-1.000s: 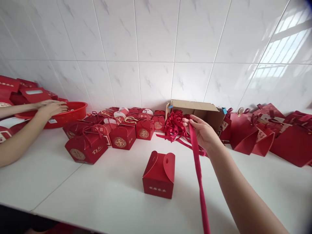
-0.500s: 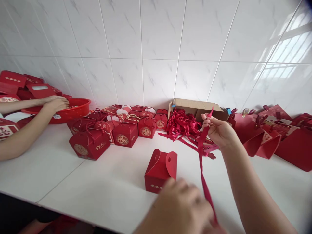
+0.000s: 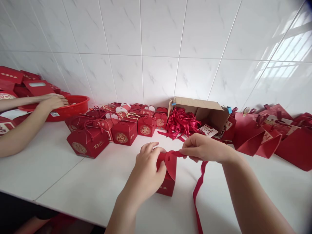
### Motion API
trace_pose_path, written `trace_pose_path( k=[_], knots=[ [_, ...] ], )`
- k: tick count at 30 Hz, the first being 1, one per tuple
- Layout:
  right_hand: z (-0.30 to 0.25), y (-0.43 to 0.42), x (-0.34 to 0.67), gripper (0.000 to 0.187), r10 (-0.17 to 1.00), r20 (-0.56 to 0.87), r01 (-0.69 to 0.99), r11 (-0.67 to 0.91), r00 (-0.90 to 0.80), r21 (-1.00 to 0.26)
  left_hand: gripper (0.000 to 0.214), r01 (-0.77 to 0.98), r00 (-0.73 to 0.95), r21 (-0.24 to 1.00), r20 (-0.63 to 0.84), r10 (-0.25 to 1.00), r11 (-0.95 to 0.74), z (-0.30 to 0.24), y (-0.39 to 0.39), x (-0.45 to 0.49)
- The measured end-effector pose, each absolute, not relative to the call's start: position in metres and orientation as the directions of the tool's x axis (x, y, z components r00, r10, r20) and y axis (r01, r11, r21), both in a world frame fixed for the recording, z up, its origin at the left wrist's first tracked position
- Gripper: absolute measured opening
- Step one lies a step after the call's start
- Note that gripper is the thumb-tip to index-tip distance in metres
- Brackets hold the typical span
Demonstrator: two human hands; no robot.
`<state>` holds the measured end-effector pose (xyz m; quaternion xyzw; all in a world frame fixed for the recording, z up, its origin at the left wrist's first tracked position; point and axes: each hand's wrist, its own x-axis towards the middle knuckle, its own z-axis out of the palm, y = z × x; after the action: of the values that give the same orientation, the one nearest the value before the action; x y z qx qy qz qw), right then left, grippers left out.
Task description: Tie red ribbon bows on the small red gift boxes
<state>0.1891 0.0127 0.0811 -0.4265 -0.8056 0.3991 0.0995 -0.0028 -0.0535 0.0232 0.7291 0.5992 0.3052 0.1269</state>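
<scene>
A small red gift box (image 3: pixel 171 167) with rounded, holed top flaps stands upright on the white table. My left hand (image 3: pixel 149 165) wraps over its left side and top, thumb in front and fingers at the flaps. Between the thumb and fingers of my right hand (image 3: pixel 197 148) is the end of a red ribbon (image 3: pixel 198 191), with its tip pointing left at the top flaps. Whether the tip passes through a hole cannot be made out. The ribbon's long tail hangs below my right hand toward the table's front.
Finished-looking red boxes with cord handles (image 3: pixel 123 133) crowd the back. A cardboard box (image 3: pixel 207 105) lies beside a heap of red ribbons (image 3: pixel 182 122). Red bags (image 3: pixel 248 133) stand right. At left, a co-worker's hands (image 3: pixel 52 101) reach into a red basin (image 3: pixel 78 107).
My right hand has come down and left with the ribbon end to the box top. My left hand has left the ribbon's lower part and taken hold of the box.
</scene>
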Motion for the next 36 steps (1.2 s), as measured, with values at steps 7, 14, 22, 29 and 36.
trace_pose_path(
  k=[7, 14, 22, 29, 36],
  knots=[
    [0.072, 0.014, 0.181, 0.028, 0.735, -0.229, 0.614, 0.306, -0.638, -0.728, 0.026, 0.78, 0.101, 0.571, 0.289, 0.952, -0.256, 0.021, -0.052, -0.003],
    [0.063, 0.013, 0.173, 0.032, 0.736, -0.209, 0.596, 0.311, -0.644, -0.74, 0.021, 0.746, 0.11, 0.606, 0.297, 0.949, -0.276, 0.019, -0.051, -0.001],
    [0.059, 0.011, 0.173, 0.03, 0.847, 0.12, 0.614, 0.466, -0.519, -0.637, 0.018, 0.709, 0.091, 0.628, 0.368, 0.925, -0.32, 0.023, -0.053, -0.001],
    [0.061, 0.012, 0.159, 0.018, 0.643, 0.247, 0.287, 0.608, -0.725, -0.741, 0.017, 0.647, 0.049, 0.657, 0.469, 0.882, -0.386, 0.031, -0.057, -0.001],
    [0.08, 0.003, 0.175, 0.024, 0.757, 0.433, 0.193, 0.578, -0.489, -0.793, 0.024, 0.684, -0.039, 0.692, 0.353, 0.935, -0.232, 0.028, -0.061, -0.018]
  ],
)
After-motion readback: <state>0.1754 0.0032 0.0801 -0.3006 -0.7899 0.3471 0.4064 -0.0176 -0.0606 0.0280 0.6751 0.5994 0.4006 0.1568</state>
